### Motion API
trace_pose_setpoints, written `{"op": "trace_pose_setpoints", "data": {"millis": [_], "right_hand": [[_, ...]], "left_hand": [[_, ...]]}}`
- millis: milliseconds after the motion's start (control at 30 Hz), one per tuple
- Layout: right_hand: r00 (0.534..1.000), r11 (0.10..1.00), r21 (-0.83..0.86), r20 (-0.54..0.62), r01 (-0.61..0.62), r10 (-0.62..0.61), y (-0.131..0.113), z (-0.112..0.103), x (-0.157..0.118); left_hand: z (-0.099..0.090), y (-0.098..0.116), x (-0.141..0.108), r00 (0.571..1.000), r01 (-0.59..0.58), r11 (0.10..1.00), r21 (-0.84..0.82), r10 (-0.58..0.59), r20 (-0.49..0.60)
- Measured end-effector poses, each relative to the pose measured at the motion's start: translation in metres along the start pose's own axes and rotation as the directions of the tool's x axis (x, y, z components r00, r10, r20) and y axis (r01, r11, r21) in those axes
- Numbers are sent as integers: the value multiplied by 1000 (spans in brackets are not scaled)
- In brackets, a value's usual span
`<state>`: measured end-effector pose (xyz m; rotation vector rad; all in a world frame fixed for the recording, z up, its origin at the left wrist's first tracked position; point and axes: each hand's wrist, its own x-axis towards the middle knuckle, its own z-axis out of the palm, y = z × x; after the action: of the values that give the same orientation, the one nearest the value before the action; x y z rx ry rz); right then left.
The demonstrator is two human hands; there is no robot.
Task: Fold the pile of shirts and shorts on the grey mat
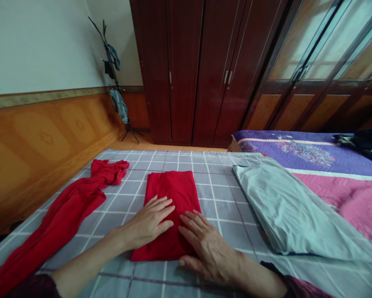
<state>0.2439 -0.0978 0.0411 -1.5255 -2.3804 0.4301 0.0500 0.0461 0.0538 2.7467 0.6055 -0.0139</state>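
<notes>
Red cloth [165, 194] is lying folded under left hand [145, 221] and right hand [209, 248], fingers staying apart and pressing flat; sliding them could be rucking its edges.

Red garment [61, 215] cut off, dark bundle [361, 142] (kind unclear) cropped at right

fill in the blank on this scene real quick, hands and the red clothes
The left hand and right hand both lie flat on a folded ____ cloth.
A crumpled red garment lies to the ____ of that cloth.
The bedsheet beneath them has a grey ____ pattern.

red; left; checked
</notes>
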Motion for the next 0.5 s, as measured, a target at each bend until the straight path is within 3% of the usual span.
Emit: {"op": "trace_pose_setpoints", "data": {"millis": [67,133,200,333,433,500], "right_hand": [[993,993,29,-3,114,-114,-8,-5,11],[970,969,39,-5,243,-243,-16,-5,23],[945,945,22,-4,326,-326,-21,1,31],[925,924,-65,-24,376,-378,-20,20,34],[921,914,-134,-21,384,-390,-17,26,32],[923,911,-162,4,379,-384,-16,26,32]], "left_hand": [[-10,1,13,993,-58,997,-57,51,-109],[-16,7,30,985,-134,986,-103,120,-126],[-13,14,48,980,-197,974,-111,194,-33],[5,15,78,946,-285,958,-32,287,150],[11,-2,99,951,-284,958,44,275,138],[8,-16,115,972,-218,971,97,208,105]]}}
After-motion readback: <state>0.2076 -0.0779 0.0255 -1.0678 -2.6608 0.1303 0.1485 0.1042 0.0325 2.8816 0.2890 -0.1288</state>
